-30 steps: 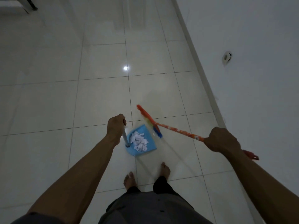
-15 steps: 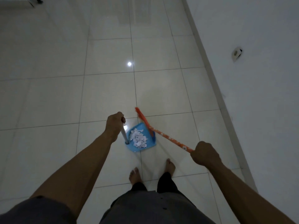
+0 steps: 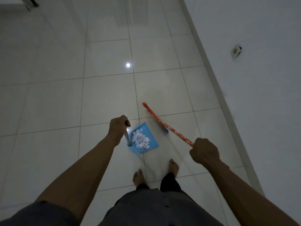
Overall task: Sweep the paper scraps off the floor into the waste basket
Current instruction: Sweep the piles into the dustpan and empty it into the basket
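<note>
The left hand (image 3: 118,127) grips the upright handle of a blue dustpan (image 3: 149,140) holding white paper scraps (image 3: 140,141). At its 2 o'clock, the right hand (image 3: 204,152) clasps an orange broom (image 3: 169,128) above the tiled floor (image 3: 105,95).

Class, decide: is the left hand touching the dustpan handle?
Touching. The head view shows the left hand curled round the top of the grey dustpan handle.

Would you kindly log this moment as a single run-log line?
left hand: grips dustpan handle | right hand: grips broom | paper scraps: piled in dustpan
</note>
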